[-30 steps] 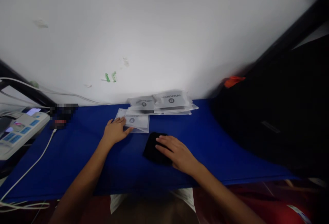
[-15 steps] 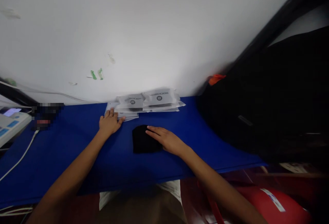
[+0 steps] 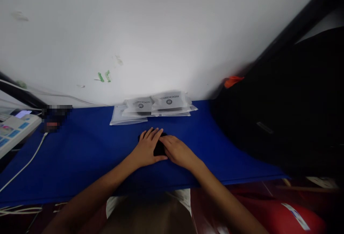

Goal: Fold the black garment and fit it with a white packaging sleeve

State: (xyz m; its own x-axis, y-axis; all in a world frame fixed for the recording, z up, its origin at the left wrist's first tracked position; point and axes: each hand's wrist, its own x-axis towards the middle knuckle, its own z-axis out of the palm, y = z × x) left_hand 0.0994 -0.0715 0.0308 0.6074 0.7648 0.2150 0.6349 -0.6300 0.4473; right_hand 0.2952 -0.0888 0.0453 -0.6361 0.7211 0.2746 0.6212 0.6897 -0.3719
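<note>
A small black flat piece (image 3: 159, 149) lies on the blue table cover (image 3: 88, 155), mostly hidden under both hands. My left hand (image 3: 147, 148) rests flat on its left part with fingers stretched out. My right hand (image 3: 177, 152) lies flat on its right part, fingers pointing left and touching the left hand. Behind them, against the white wall, sits a stack of clear packets with grey printed cards (image 3: 156, 105).
A large black bag (image 3: 290, 112) with an orange tab (image 3: 232, 81) fills the right side. At the left edge stands a white device with blue buttons (image 3: 13, 132), with white cables (image 3: 24, 166) running across the cover. A red object (image 3: 295, 216) lies below the table's front edge.
My left hand left the packet stack at the back and came down onto the black piece beside my right hand. The front packet now lies tucked against the stack.
</note>
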